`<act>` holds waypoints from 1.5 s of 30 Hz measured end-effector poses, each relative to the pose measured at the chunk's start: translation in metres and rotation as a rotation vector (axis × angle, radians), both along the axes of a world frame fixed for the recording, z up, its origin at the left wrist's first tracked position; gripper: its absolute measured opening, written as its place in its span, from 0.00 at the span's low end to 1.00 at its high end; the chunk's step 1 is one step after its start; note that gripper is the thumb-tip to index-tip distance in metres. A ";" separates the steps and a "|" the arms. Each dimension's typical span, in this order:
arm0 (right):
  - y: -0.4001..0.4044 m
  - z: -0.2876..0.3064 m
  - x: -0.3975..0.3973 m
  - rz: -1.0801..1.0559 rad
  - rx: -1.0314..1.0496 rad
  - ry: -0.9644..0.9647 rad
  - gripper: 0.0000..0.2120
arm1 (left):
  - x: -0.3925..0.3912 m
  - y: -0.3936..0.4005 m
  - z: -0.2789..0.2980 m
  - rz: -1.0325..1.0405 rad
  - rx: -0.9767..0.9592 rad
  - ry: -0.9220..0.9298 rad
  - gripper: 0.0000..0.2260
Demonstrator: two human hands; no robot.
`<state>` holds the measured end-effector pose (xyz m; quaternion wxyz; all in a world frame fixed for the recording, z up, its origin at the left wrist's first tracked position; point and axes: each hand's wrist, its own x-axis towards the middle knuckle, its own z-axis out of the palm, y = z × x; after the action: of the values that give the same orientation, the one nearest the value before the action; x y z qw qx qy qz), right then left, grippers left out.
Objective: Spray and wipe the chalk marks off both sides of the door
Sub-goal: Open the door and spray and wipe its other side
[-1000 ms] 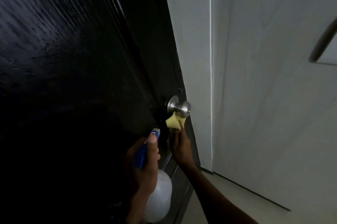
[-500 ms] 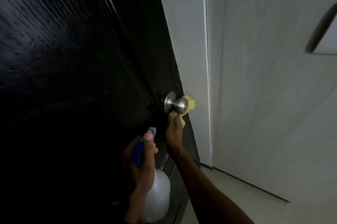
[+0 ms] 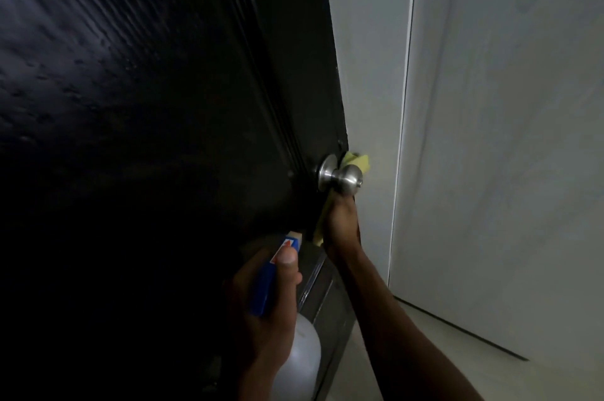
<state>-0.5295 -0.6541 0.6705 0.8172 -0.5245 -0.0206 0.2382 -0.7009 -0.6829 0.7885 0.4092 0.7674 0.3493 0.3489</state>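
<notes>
A black door (image 3: 147, 126) fills the left of the head view, with a round metal knob (image 3: 343, 178) near its right edge. My right hand (image 3: 341, 224) reaches up under the knob and holds a yellow cloth (image 3: 358, 160) against the door's edge, the cloth showing above and below the knob. My left hand (image 3: 264, 309) grips a spray bottle (image 3: 299, 364) with a blue trigger head (image 3: 266, 283) and a pale translucent body, its nozzle pointing at the door. No chalk marks show on the dark surface.
A pale wall (image 3: 369, 73) stands right behind the door's edge. Further right is a light wood-grain panel (image 3: 506, 155), and a light floor (image 3: 425, 335) lies below it.
My right hand has moved the yellow cloth from just below the knob up behind it along the door's edge. The left hand and spray bottle have kept their place.
</notes>
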 end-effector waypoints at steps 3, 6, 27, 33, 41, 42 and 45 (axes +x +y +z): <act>0.000 0.003 -0.029 0.070 -0.021 -0.031 0.11 | -0.008 0.000 -0.004 -0.026 0.017 0.010 0.42; -0.016 0.016 -0.062 0.081 0.019 -0.087 0.10 | -0.008 0.003 -0.010 -0.011 0.007 0.022 0.48; -0.034 -0.065 -0.062 0.225 -0.261 -0.540 0.21 | 0.015 0.011 0.010 -0.022 -0.007 -0.071 0.41; -0.073 -0.009 -0.064 0.159 -0.108 -0.316 0.11 | 0.017 0.009 0.015 0.006 -0.019 -0.081 0.43; 0.004 0.039 -0.018 -0.013 -0.188 -0.869 0.26 | 0.017 0.008 0.014 0.016 0.012 -0.087 0.42; 0.006 0.022 -0.022 -0.007 -0.213 -0.870 0.27 | 0.016 0.008 0.013 0.018 0.015 -0.088 0.41; -0.010 -0.036 -0.041 0.131 -0.285 -0.851 0.30 | 0.016 0.009 0.012 0.007 0.015 -0.107 0.40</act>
<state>-0.5706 -0.6639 0.6346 0.6388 -0.6805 -0.3549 0.0528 -0.6847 -0.6736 0.8010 0.4205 0.7492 0.3270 0.3936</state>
